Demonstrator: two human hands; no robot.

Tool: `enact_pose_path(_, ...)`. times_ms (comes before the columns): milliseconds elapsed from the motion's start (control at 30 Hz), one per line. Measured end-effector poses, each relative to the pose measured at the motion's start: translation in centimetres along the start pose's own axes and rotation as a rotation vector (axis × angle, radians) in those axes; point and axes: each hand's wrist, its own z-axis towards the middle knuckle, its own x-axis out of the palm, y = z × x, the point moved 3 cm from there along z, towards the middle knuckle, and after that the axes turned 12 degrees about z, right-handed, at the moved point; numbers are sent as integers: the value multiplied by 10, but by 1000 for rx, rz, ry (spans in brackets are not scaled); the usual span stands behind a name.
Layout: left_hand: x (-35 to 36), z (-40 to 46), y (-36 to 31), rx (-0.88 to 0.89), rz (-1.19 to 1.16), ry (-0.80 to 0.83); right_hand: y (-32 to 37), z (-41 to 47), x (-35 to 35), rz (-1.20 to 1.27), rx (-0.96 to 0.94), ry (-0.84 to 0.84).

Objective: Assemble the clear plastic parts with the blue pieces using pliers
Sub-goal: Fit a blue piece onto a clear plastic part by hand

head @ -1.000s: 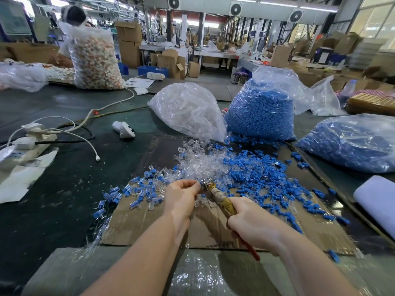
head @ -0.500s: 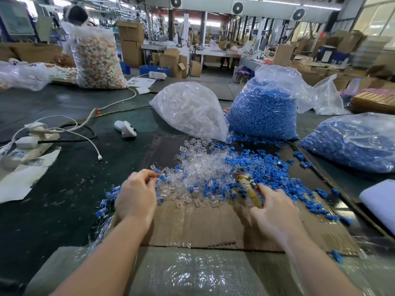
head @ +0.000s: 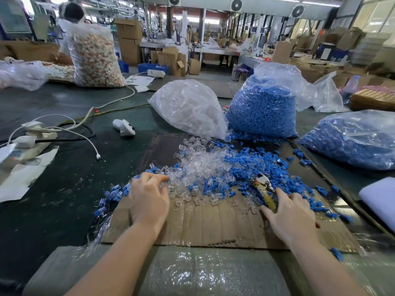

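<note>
— Where are the hands?

— Both low over the cardboard sheet (head: 213,227) on the table (head: 53,199). The left hand (head: 148,199) lies knuckles up at the left edge of the scattered pile, fingers bent with the tips down among the clear plastic parts (head: 192,167); whether it has pinched one I cannot tell. The right hand (head: 288,216) lies on the pliers (head: 264,189), fingers spread loosely over the yellow handles rather than wrapped tight round them; a red handle end peeks out by the wrist.

— And the pliers themselves?

— Flat on the cardboard, metal nose pointing away from the person into the blue pieces (head: 267,165), which lie mixed with the clear ones across the middle of the sheet.

— What sits behind?

— A bag of clear parts (head: 188,107), touching a taller bag of blue pieces (head: 263,110) on its right. Another blue bag (head: 352,139) lies at far right. On the left are a power strip (head: 27,144) with white cables and a small white device (head: 124,127).
</note>
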Motion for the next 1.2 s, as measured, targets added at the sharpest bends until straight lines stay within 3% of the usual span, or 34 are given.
enact_pose_path(167,26,-26,-43,214,-135,147,-1,-1,2,-32,-3,-1)
enact_pose_path(400,49,-45,-58,319,-75,230,6,-4,-3,-29,8,-4)
enact_pose_path(533,51,-46,-57,364,-37,243,30,-3,-8,135,-191,-149)
enact_pose_path(700,52,-47,-55,389,-7,247,61,5,6,130,-328,-79)
enact_pose_path(1200,54,-46,-55,392,38,246,80,22,13,20,-170,52)
